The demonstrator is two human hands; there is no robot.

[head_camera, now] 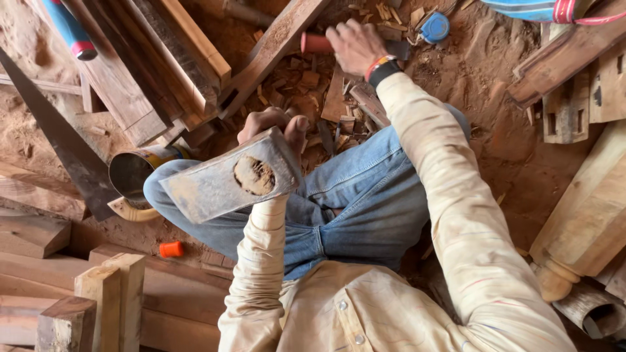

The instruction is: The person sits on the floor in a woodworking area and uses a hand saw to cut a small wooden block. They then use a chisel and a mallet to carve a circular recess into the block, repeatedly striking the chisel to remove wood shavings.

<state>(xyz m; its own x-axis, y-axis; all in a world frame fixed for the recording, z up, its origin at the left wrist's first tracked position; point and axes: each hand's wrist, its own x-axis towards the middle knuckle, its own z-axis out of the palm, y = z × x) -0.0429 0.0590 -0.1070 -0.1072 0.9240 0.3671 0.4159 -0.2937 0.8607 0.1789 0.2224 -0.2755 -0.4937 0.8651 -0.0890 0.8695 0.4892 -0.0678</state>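
My left hand (274,124) is closed around the handle of a hatchet just under its grey metal head (215,186), which is raised close to the camera over my left knee. The wooden handle end shows in the head's eye. My right hand (355,42), with a red and black wristband, reaches forward and rests on a red-handled tool (315,44) lying among wood chips (306,85) on the dirt floor. Its fingers curl over the handle; the tool's working end is hidden.
A handsaw blade (59,143) lies at the left beside a tin can (134,171). Slotted wooden beams (156,72) lie ahead to the left, wood blocks (104,293) at the lower left, a turned wooden leg (587,215) at the right. A blue tape measure (435,26) and an orange cap (171,249) lie on the ground.
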